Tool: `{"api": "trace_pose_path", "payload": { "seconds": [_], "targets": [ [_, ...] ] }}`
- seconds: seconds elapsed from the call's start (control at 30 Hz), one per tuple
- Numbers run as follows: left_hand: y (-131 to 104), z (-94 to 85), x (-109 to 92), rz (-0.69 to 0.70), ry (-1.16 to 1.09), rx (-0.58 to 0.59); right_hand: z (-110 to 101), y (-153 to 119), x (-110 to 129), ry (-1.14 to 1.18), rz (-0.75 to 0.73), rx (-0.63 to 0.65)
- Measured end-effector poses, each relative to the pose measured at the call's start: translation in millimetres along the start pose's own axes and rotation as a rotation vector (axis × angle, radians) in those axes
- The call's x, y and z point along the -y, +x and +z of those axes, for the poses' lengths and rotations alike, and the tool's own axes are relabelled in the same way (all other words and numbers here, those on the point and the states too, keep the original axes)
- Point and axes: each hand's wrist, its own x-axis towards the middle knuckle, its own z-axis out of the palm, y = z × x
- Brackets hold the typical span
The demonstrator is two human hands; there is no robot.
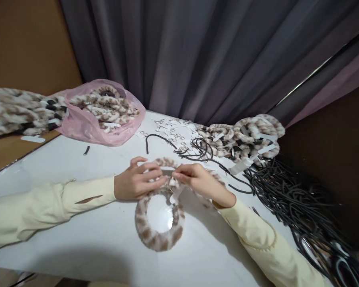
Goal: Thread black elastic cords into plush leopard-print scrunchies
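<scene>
A fluffy brown-and-white ring (160,241) lies on the white table in front of me, with a white tag (176,194) at its upper right. My left hand (142,179) is closed at the top of this ring, its fingers curled against the fur. From the other side, my right hand (199,181) pinches with thumb and forefinger at the same spot; what the fingertips grip is too small to make out. More of the same spotted fur (166,162) shows behind the hands, partly hidden by them.
Behind the hands lie black cords (158,136), small metal rings (175,137) and a white bottle (241,166). A pink bag (92,133) of furry rings stands back left. Furry rings (257,129) are heaped back right, near a large pile of black cords (287,199).
</scene>
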Motion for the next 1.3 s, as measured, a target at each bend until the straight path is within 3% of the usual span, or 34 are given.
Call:
{"api": "trace_pose_path", "payload": {
  "seconds": [0.1,0.17,0.27,0.4,0.5,0.6,0.67,0.83,1.07,1.3],
  "targets": [
    [11.7,-6.8,4.5,-0.199,0.03,-0.148,-4.0,0.9,1.1,0.19,0.134,-0.12],
    [20.1,-13.9,2.9,-0.381,-0.106,-0.192,-3.2,1.4,2.4,0.288,0.188,-0.266],
    [28.6,-22.6,-9.2,-0.617,-0.569,-0.01,5.4,1.2,4.8,0.494,0.136,-0.352],
    [33.7,-22.0,-21.0,-0.779,-1.078,0.084,23.5,-0.9,6.0,0.555,0.034,-0.256],
    [34.8,-16.0,-15.3,-0.94,-1.202,0.092,30.9,-1.9,4.0,0.462,0.046,-0.159],
    [34.4,-12.1,-6.2,-1.036,-1.252,0.184,29.1,-2.1,0.4,0.33,0.071,-0.033],
    [34.0,-11.1,-2.6,-1.036,-1.285,0.241,24.3,-2.6,-1.9,0.156,0.033,-0.018],
    [31.2,-8.5,-1.6,-0.974,-1.259,0.244,12.2,-2.4,-5.4,-0.312,-0.251,-0.202],
    [20.7,-3.2,-7.8,-0.574,-0.875,0.243,16.0,2.8,-10.5,-0.306,-0.366,-0.1],
    [13.7,-2.9,-15.4,-0.311,-0.461,0.292,24.8,2.5,-20.6,-0.381,-0.537,-0.219]
  ]
}}
